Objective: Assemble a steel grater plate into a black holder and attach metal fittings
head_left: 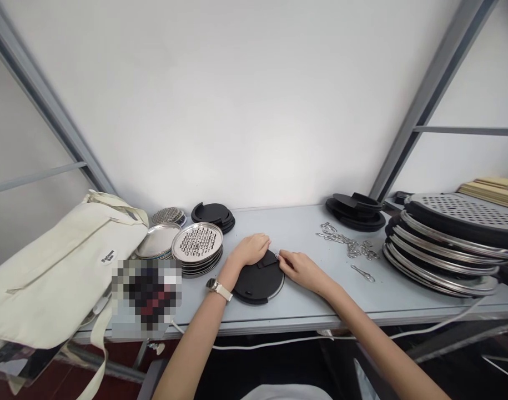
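A round black disc (260, 283) with a thin metal rim at its lower right lies on the grey table. My left hand (254, 249), a watch on its wrist, rests on the disc's upper left edge with its fingers bent together; what they hold, if anything, is hidden. At the disc's upper right, my right hand (297, 268) pinches a small metal wire clip (277, 255) beside a black tab. To the left stands a stack of round metal grater plates (197, 243). Loose metal clips (353, 247) lie to the right.
Black round parts are piled at the back left (214, 214) and back right (356, 211). Large rimmed discs (445, 244) are stacked at the right. A cream bag (62, 266) lies at the left, beside plain metal plates (157, 240). A white cable (254, 347) hangs along the front edge.
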`<action>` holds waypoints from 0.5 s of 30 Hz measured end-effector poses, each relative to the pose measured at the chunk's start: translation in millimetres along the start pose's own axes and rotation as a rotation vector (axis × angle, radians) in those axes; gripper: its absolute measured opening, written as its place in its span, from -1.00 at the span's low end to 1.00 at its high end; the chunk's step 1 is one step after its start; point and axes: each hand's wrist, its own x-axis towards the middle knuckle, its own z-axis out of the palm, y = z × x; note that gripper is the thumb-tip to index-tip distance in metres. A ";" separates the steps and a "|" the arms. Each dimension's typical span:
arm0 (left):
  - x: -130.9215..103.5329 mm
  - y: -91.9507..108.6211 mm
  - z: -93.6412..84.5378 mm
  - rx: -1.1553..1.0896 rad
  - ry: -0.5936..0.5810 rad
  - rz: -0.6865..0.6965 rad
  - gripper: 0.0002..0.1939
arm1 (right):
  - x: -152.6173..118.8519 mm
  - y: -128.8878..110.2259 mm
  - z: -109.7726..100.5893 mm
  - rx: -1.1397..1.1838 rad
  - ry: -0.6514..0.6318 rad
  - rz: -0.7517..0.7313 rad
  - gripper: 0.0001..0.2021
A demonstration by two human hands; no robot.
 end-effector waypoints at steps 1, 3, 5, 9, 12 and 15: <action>0.0 0.0 0.0 0.001 0.001 0.000 -0.69 | 0.1 -0.4 -0.2 -0.002 0.003 -0.001 -0.78; 0.0 0.0 0.2 0.003 0.003 0.001 -0.69 | 0.4 -1.5 -0.8 -0.004 0.005 0.002 -0.78; 0.0 -0.1 0.4 0.003 0.003 0.002 -0.69 | 0.6 -2.5 -1.6 0.000 0.003 0.007 -0.79; 0.2 -0.2 0.8 -0.004 0.004 0.004 -0.69 | 0.3 -3.7 -3.0 0.004 -0.005 0.019 -0.80; 0.6 0.1 1.0 -0.012 0.004 0.006 -0.68 | -0.7 -3.9 -4.1 0.011 -0.013 0.026 -0.81; 1.1 0.4 0.6 -0.021 0.002 0.002 -0.69 | -1.4 -3.7 -4.4 0.012 -0.016 0.027 -0.81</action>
